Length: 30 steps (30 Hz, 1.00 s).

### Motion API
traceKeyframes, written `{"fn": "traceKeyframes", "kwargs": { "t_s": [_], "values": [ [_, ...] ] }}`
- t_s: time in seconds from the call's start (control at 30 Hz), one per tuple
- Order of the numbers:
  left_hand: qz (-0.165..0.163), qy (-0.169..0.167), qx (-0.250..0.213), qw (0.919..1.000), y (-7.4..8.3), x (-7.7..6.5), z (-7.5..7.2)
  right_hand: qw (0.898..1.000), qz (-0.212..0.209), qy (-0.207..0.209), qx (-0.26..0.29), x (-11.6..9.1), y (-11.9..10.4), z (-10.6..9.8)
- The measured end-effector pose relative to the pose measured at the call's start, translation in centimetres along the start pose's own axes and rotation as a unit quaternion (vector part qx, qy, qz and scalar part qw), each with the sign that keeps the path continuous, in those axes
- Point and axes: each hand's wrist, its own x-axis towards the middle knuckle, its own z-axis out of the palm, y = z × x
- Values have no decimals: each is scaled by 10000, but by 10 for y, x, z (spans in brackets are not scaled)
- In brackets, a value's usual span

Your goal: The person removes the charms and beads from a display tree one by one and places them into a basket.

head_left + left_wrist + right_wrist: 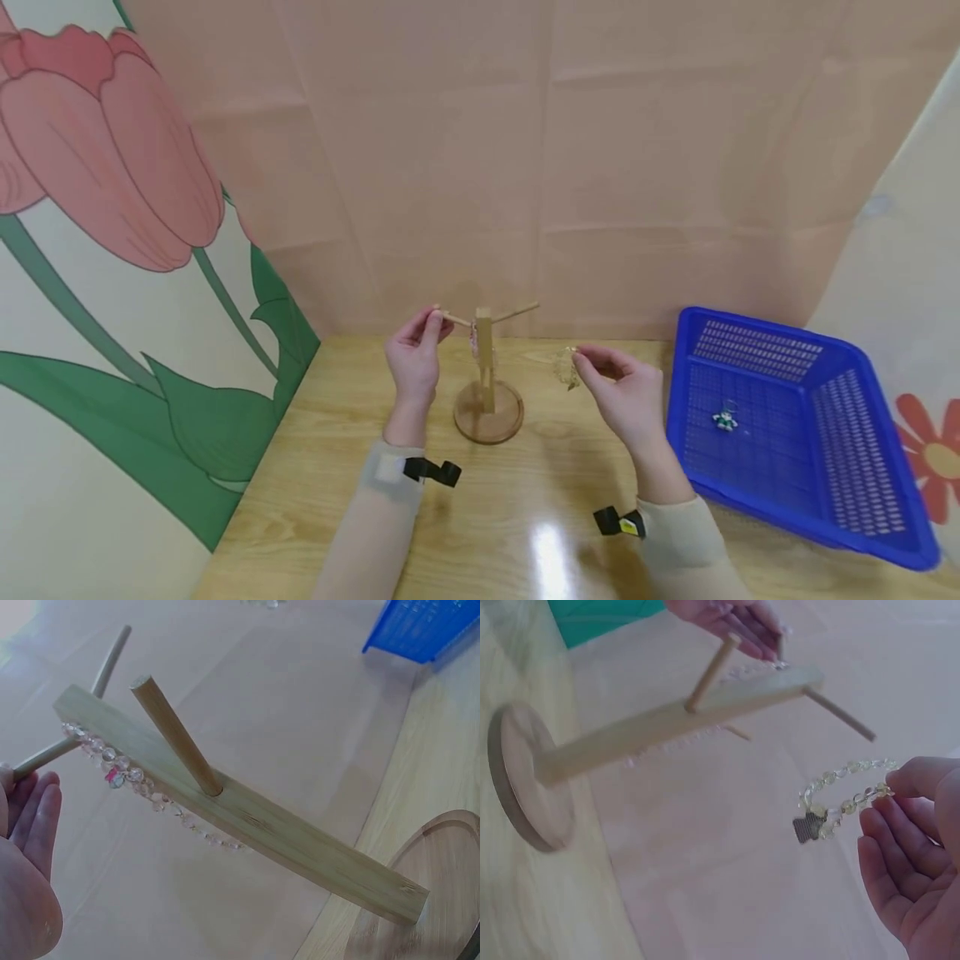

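A wooden stand with a round base and several pegs stands upright on the table. My left hand pinches the end of its left upper peg between thumb and fingers. From that peg hangs a pink beaded bracelet, close against the post. To the right of the stand, my right hand holds a pale yellow beaded bracelet in a thumb-and-finger pinch. A small dark ribbed charm dangles from its loop. The yellow bracelet is in the air, apart from the right upper peg.
A blue plastic basket sits on the right of the wooden table. Inside lies a small green and white figure charm with a ring. A pinkish cloth hangs behind the table, and a tulip-printed panel borders the left.
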Motion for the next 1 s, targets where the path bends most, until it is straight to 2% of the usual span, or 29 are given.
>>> {"fn": "traceKeyframes", "kwargs": {
  "t_s": [0.17,0.4,0.57,0.87,1.0],
  "values": [
    [-40,40,40,10000,-1,-1,-2,9995,-25,-66,-302,8,-1,-19],
    [-18,-68,157,9999,2,0,0,9982,403,-285,-348,27,-12,-53],
    [69,-214,241,9995,3,1,0,9960,590,-584,-321,41,-13,-78],
    [204,-230,174,9994,-4,5,2,9832,1119,-1229,-759,64,4,-117],
    [248,-207,182,9993,-5,6,5,9780,1306,-1429,-779,71,15,-133]
  ]
}}
